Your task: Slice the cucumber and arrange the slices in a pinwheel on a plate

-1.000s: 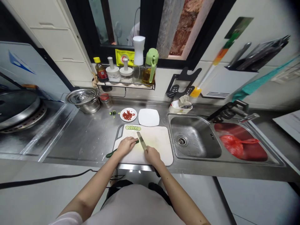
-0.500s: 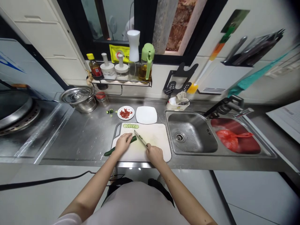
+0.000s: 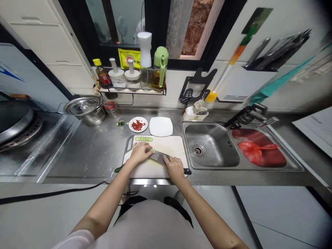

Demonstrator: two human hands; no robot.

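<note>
My right hand (image 3: 175, 168) grips a kitchen knife (image 3: 158, 157) whose blade lies turned rather flat above the white cutting board (image 3: 147, 169). The dark end of its handle sticks out beyond my palm. My left hand (image 3: 140, 152) is at the blade's far end, thumb and fingers closing at a pale green cucumber slice (image 3: 153, 151). Under my left wrist lies the cucumber (image 3: 118, 169), mostly hidden, its dark green end poking out past the board's left side. A row of several overlapping cucumber slices (image 3: 144, 139) runs along the board's upper left.
Behind the board stand a plate of chopped red pieces (image 3: 138, 125) and a white square plate (image 3: 160, 126). Green scraps (image 3: 120, 123) lie near a lidded steel pot (image 3: 86, 109). A double sink (image 3: 211, 145) with a red bag (image 3: 251, 152) is on the right.
The knife has turned from pointing away, blade upright, to lying flatter and pointing left. My left hand has moved up from the cucumber to the blade and slice.
</note>
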